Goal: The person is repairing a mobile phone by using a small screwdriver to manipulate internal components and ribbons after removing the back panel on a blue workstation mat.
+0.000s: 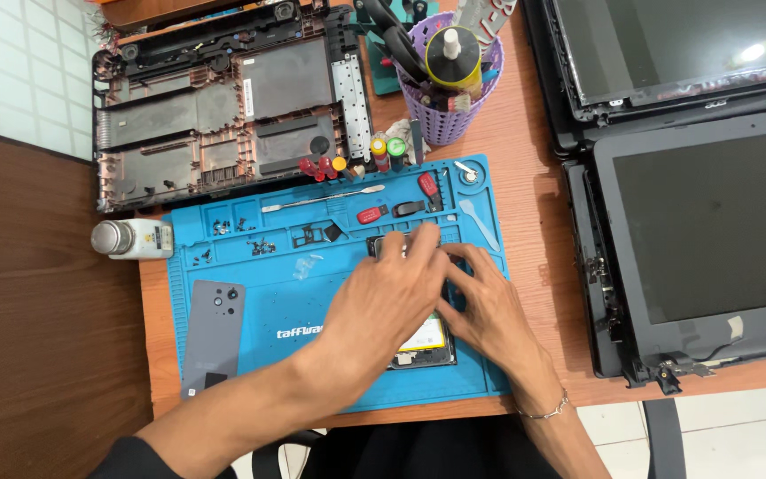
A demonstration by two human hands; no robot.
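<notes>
Wooden desk (534,186) bearing two laptop screens (711,222), a stripped laptop base (223,106), a blue work mat (312,293) with an opened phone (423,346) at its middle, left hand (392,297) and right hand (485,306) both pressed fingers-down on that phone, a grey back cover (213,333) lying left.

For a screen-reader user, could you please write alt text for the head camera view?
Both hands, left hand and right hand, press on an opened phone lying on a blue repair mat on a wooden desk. A grey phone back cover lies at the mat's left; a stripped laptop base sits behind it, laptop screens on the right.
</notes>
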